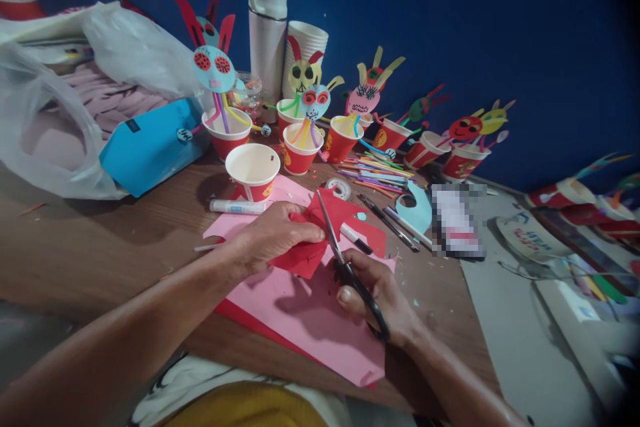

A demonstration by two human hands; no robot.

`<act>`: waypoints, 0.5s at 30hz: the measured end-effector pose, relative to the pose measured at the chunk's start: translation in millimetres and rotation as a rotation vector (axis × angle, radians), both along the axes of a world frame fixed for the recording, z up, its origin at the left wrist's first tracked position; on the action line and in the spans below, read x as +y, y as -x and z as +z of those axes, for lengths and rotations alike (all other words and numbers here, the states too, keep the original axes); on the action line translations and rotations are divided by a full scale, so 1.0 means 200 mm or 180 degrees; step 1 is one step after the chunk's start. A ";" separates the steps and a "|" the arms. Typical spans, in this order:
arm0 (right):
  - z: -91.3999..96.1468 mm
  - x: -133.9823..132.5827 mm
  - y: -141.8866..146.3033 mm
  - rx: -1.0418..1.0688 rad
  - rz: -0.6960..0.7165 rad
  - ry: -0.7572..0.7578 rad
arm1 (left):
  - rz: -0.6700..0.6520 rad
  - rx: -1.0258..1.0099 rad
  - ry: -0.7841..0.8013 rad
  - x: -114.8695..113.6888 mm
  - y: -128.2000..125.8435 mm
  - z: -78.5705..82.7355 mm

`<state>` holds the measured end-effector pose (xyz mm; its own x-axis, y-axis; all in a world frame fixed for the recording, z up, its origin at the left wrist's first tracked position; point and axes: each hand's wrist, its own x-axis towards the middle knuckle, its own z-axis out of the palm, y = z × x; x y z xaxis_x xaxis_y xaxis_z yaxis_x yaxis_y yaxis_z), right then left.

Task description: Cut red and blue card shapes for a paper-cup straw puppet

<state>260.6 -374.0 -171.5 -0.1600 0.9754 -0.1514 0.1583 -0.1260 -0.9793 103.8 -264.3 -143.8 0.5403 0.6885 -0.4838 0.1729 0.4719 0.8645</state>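
Right now, the left hand is clenching a piece of red paper, while the right hand is grasping black-handled scissors, whose blades appear to be meeting the paper's edge, though the angle makes that hard to confirm. The red paper is being held just above a pink paper sheet, which is lying over a red sheet on a wooden table. Just beyond the hands, a glue stick, a roll of tape and a bundle of coloured straws are lying on the table. Farther back, red paper cups carrying paper-faced figures are standing before a dark blue wall, beside a white plastic bag.
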 end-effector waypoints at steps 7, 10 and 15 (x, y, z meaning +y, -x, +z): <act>-0.02 -0.01 -0.02 -0.0122 0.0001 0.0119 | -0.0089 0.0075 -0.0046 0.01 0.01 0.00; -0.02 0.00 -0.01 -0.0111 -0.0021 0.0175 | -0.0144 0.0068 -0.0016 0.02 0.01 0.01; -0.02 0.00 -0.01 0.0026 -0.0113 0.0157 | -0.0084 -0.0017 0.0058 0.01 0.01 0.03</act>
